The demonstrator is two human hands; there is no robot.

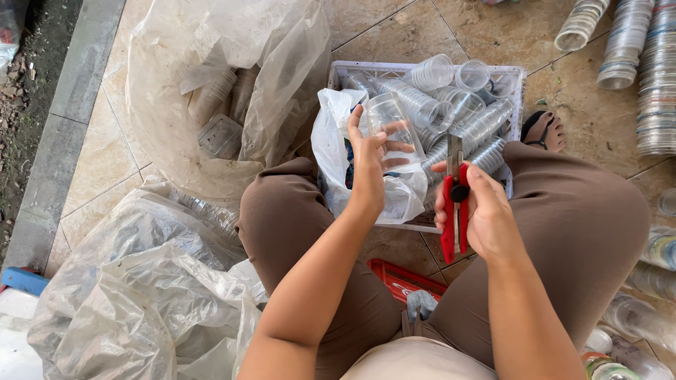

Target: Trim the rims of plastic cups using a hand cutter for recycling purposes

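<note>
Two hands work above the lap: the left hand (367,160) grips a clear plastic cup (391,127), fingers wrapped around it, while the right hand (477,211) closes on a red utility knife (454,204), blade up. Beyond them sits a white plastic crate (517,76) full of stacked clear cups (451,112).

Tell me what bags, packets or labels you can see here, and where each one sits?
Small white plastic bag: in front of the crate, under the left hand; crumpled, with blue print.
Large clear plastic sack: upper left on the tiles; open, holding clear cups.
Crumpled clear sacks: lower left; bulging, cloudy.
Red flat packet: on the floor between the knees; white markings.
</note>
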